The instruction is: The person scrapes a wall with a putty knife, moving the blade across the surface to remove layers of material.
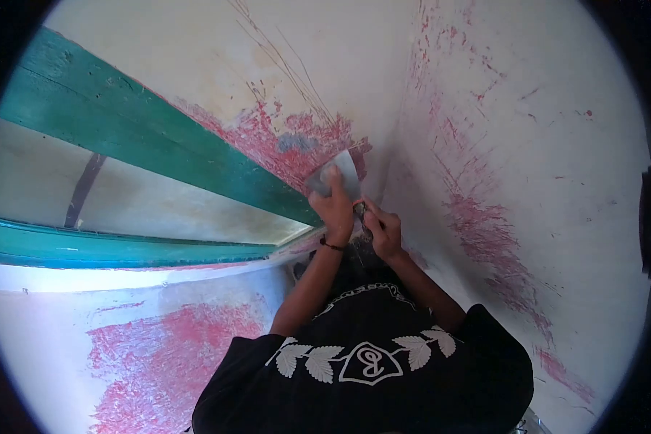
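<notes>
A putty knife (348, 178) with a wide metal blade rests against the wall, its edge at a patch of red, partly scraped paint (296, 137). My left hand (333, 213) is closed around the blade's side, one finger lying along its face. Lower and to the right, my right hand (385, 233) is wrapped round the handle, which is mostly hidden by the fingers. A dark band circles my left wrist.
A green wooden frame (145, 119) slants down toward my hands from the left. The right wall (557, 159) meets this one in a corner and carries red streaks. Another red patch (173, 354) marks the wall at lower left.
</notes>
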`<move>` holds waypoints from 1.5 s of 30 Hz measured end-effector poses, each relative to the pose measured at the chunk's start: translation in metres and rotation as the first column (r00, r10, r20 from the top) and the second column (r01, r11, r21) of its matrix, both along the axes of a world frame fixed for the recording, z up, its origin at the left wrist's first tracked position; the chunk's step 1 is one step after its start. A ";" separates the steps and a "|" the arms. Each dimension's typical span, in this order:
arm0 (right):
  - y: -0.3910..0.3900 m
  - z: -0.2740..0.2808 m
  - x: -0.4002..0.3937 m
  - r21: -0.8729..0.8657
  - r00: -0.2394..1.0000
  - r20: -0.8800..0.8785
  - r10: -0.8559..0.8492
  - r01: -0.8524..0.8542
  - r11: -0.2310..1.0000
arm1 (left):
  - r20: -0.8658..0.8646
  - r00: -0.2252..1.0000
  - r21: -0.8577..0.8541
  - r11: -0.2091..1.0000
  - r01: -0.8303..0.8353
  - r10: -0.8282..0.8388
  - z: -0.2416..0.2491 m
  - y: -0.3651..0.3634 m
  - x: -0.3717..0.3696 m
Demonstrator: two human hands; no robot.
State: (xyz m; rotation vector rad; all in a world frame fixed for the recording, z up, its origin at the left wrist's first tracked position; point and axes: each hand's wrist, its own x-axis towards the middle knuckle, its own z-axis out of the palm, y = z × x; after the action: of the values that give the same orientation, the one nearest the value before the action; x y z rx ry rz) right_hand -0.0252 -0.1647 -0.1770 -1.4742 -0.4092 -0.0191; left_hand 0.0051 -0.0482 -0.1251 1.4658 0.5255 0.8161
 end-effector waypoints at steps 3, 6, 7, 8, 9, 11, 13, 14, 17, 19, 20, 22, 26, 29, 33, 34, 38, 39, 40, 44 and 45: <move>0.000 -0.008 -0.002 -0.019 1.000 -0.020 -0.004 0.003 1.000 | 0.009 1.000 0.025 1.000 -0.003 0.003 -0.015 0.003 0.001; 0.007 0.009 0.007 0.031 0.999 0.031 -0.023 0.022 0.999 | -0.030 0.998 0.037 0.998 0.047 -0.046 0.022 0.003 0.004; 0.010 0.013 0.010 0.049 0.999 0.035 -0.028 0.026 0.998 | -0.080 0.994 0.026 0.997 0.075 -0.072 0.042 0.003 0.003; 0.012 0.017 0.014 0.070 0.998 0.046 -0.037 0.033 0.997 | -0.124 0.987 0.016 0.994 0.105 -0.102 0.053 0.004 0.005; 0.010 0.018 0.016 0.043 0.997 0.075 -0.032 0.029 0.999 | -0.110 0.991 0.028 0.996 0.085 -0.081 0.043 0.005 0.008; 0.002 0.011 0.011 -0.009 0.991 0.128 -0.030 0.031 0.999 | -0.084 0.995 0.054 0.997 0.053 -0.048 0.006 0.007 0.008; -0.004 -0.011 0.004 -0.040 0.990 0.132 -0.045 0.051 0.998 | -0.097 0.991 -0.059 0.994 0.090 -0.096 -0.003 -0.002 -0.002; -0.005 -0.021 0.005 -0.057 0.990 0.133 -0.049 0.057 0.997 | -0.103 0.988 -0.116 0.988 0.105 -0.117 -0.005 -0.004 -0.002; -0.004 0.000 0.009 0.044 0.999 0.021 -0.041 0.040 0.998 | 0.008 0.991 -0.023 0.991 0.132 -0.132 0.015 -0.008 0.007; 0.002 0.008 0.015 0.047 0.997 0.014 -0.072 0.071 0.996 | -0.004 0.979 -0.007 0.979 0.201 -0.201 0.023 -0.004 0.014; 0.004 0.011 0.019 0.050 0.996 0.017 -0.090 0.089 0.995 | -0.004 0.971 0.004 0.971 0.239 -0.239 0.026 -0.002 0.018; 0.002 0.012 0.017 0.026 0.995 0.031 -0.091 0.090 0.996 | 0.092 0.948 -0.091 0.946 0.312 -0.304 0.025 -0.005 0.019; -0.008 0.003 0.011 -0.006 0.970 0.209 -0.121 0.125 0.992 | 0.072 0.935 -0.203 0.913 0.353 -0.346 0.006 -0.013 0.012; -0.007 0.019 0.021 -0.012 0.951 0.275 -0.140 0.149 0.989 | 0.028 0.932 -0.204 0.910 0.360 -0.362 0.007 -0.010 0.022; -0.008 0.033 0.033 0.067 0.992 0.097 -0.080 0.073 0.995 | 0.128 0.909 -0.289 0.861 0.418 -0.397 0.052 -0.019 0.035; -0.009 0.031 0.031 0.070 0.993 0.089 -0.073 0.067 0.995 | 0.117 0.909 -0.278 0.866 0.416 -0.399 0.052 -0.020 0.034; -0.016 0.006 0.020 0.056 0.999 0.021 -0.024 0.023 0.998 | 0.078 0.910 -0.308 0.858 0.410 -0.407 0.021 -0.024 0.019; -0.016 0.012 0.022 0.059 0.999 0.040 -0.029 0.026 0.998 | 0.068 0.917 -0.239 0.886 0.398 -0.394 0.015 -0.022 0.021; -0.015 0.023 0.023 0.061 0.998 0.057 -0.033 0.030 0.998 | 0.056 0.923 -0.169 0.908 0.384 -0.380 0.010 -0.019 0.022; -0.013 0.040 0.027 0.085 1.000 0.028 -0.005 0.002 0.996 | 0.137 0.906 -0.245 0.872 0.423 -0.401 0.041 -0.022 0.023; -0.013 0.044 0.027 0.038 0.997 0.079 -0.021 0.018 0.999 | 0.107 0.915 -0.238 0.884 0.403 -0.388 0.037 -0.021 0.023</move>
State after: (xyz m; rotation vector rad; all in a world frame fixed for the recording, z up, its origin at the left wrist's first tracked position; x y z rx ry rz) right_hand 0.0017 -0.1779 -0.1329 -1.4437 -0.4571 -0.1006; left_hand 0.0282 -0.0694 -0.0880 1.2482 0.2599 0.4440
